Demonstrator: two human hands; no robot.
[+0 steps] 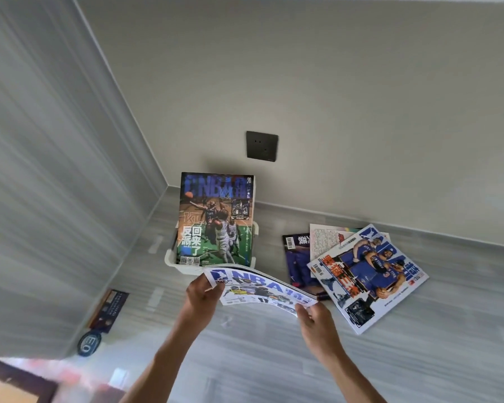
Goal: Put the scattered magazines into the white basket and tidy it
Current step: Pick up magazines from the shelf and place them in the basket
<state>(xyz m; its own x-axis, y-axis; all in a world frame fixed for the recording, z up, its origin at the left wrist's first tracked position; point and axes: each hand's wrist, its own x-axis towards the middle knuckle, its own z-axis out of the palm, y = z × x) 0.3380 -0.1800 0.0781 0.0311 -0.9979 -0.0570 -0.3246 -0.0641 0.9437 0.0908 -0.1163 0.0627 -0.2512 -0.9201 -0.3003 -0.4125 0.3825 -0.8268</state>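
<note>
A white basket (169,258) stands on the grey floor near the corner, with a green-and-blue basketball magazine (216,219) upright inside it. Just in front of the basket I hold a white-and-blue magazine (259,286) nearly flat in the air. My left hand (201,295) grips its left edge and my right hand (313,317) grips its right corner. To the right lies a loose pile on the floor: a blue-covered magazine (367,274) on top, a dark one (294,257) under its left side, and a pale one (325,237) behind.
The wall with a dark socket plate (262,146) rises right behind the basket, and a second wall closes the left side. A dark booklet (109,309) and a round blue tag (89,343) lie on the floor at the left. Bare floor spreads in front.
</note>
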